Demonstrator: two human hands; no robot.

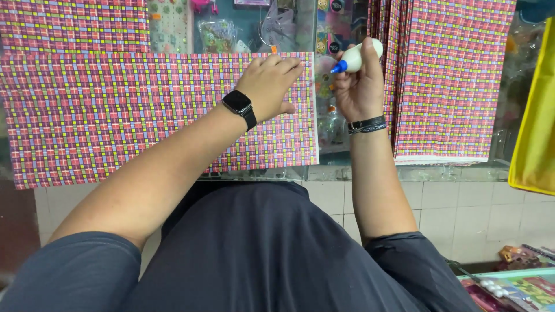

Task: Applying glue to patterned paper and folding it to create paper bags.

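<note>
A large sheet of pink, purple and yellow plaid paper [115, 110] lies flat on a glass counter [347, 170]. My left hand [270, 84], with a black smartwatch on the wrist, presses palm-down on the sheet near its right edge. My right hand [355, 86], wearing a dark bracelet, is closed around a small white glue bottle with a blue tip [357, 56]. The tip points left and down, just above the sheet's upper right corner.
A thick stack of the same plaid paper [451, 86] sits at the right of the counter. More plaid paper [69, 23] lies at the back left. A yellow bag [535, 127] hangs at the far right. Stickers and small goods show under the glass. White tiles face the counter front.
</note>
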